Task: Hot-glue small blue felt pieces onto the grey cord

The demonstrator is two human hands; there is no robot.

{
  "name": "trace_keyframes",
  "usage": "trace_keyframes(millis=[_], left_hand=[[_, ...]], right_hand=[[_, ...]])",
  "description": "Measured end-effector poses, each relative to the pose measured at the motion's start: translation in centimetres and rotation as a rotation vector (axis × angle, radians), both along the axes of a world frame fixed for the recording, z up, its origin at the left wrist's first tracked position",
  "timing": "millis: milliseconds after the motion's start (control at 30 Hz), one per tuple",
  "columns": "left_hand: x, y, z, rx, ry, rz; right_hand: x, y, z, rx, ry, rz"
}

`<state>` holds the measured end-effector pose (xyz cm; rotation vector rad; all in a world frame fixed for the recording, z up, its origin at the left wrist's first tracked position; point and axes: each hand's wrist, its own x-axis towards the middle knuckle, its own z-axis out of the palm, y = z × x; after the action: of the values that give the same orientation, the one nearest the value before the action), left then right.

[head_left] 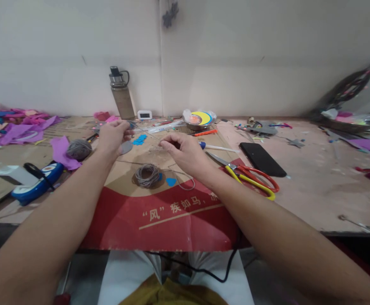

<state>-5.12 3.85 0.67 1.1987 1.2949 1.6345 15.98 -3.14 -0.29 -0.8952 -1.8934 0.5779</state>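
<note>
My left hand (112,136) is closed in a pinch above a grey oval felt piece (125,147), which seems to hang from its fingers. My right hand (185,152) is pinched shut on a thin grey thread (147,132) that runs taut between the two hands. Below them a coil of grey cord (147,175) and a small blue felt piece (171,181) lie on a red and brown cardboard sheet (159,216). Blue felt scraps (139,139) lie just beyond the hands.
Red and yellow scissors (248,174) and a black phone (261,159) lie to the right. A grey yarn ball (78,148), purple felt (20,132) and a blue tool (37,183) are at left. A bottle (121,94), small clock (144,114) and bowl (199,118) stand by the wall.
</note>
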Motion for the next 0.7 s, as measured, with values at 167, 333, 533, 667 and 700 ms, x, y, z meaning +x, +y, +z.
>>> trace_keyframes(millis=[167, 333, 533, 667, 700], left_hand=[[-3.6, 1.2, 0.7, -0.004, -0.175, 0.152], [-5.9, 1.7, 1.0, -0.008, -0.191, 0.184], [-6.6, 1.6, 1.7, 0.067, -0.289, 0.233], [-5.1, 1.0, 2.0, 0.108, -0.346, 0.174], [-4.5, 0.8, 2.0, 0.14, -0.381, 0.152]], right_hand=[[0.1, -1.1, 1.5, -0.138, 0.172, 0.07], [0.9, -1.6, 2.4, -0.19, 0.301, 0.166], [3.0, -2.9, 4.6, -0.236, 0.212, 0.318], [3.7, -2.8, 5.0, -0.286, -0.29, 0.557], [3.7, -2.6, 4.9, -0.292, -0.426, 0.552]])
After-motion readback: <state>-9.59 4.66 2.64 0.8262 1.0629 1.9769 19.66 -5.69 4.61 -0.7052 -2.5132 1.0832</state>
